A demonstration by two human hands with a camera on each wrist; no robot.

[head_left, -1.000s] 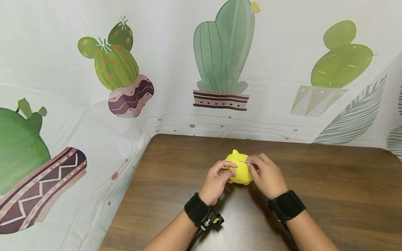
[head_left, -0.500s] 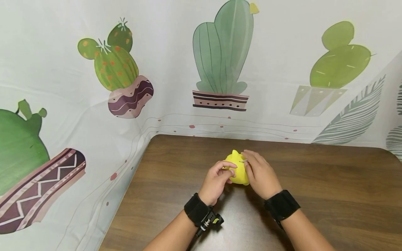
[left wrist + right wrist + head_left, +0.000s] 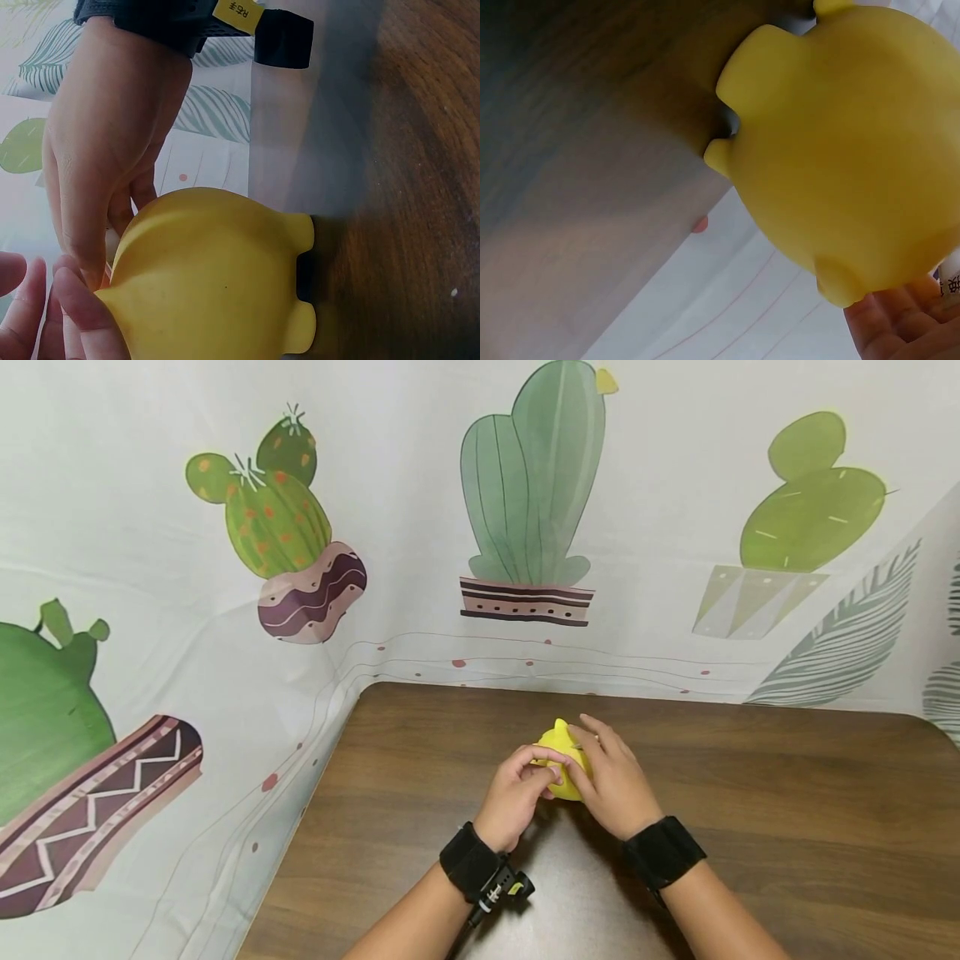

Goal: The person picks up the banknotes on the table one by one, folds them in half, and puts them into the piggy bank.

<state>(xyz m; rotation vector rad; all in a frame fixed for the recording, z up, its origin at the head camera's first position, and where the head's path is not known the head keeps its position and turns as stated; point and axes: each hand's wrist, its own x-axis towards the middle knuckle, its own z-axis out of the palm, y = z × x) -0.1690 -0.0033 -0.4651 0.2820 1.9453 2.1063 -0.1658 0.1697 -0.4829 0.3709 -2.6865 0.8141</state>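
Note:
A round yellow piggy bank with short feet stands on the table in the head view. Its body fills the lower middle of the left wrist view, and its underside and feet show in the right wrist view. My left hand holds its left side, index finger and thumb curved against it. Over its right and upper side lies my right hand, fingers spread and bent slightly, the thumb near the left index fingertip. Between the hands a thin silvery thing shows at the top; its kind is unclear.
The brown wooden table extends around both hands. Behind it and along the left hangs a white cloth printed with cacti. A black band with a small camera sits on the left wrist, and another black band on the right.
My right hand has moved left across the piggy bank. The silvery thing, earlier pinched in its fingertips, is now mostly covered as the fingers spread. My left hand stays put.

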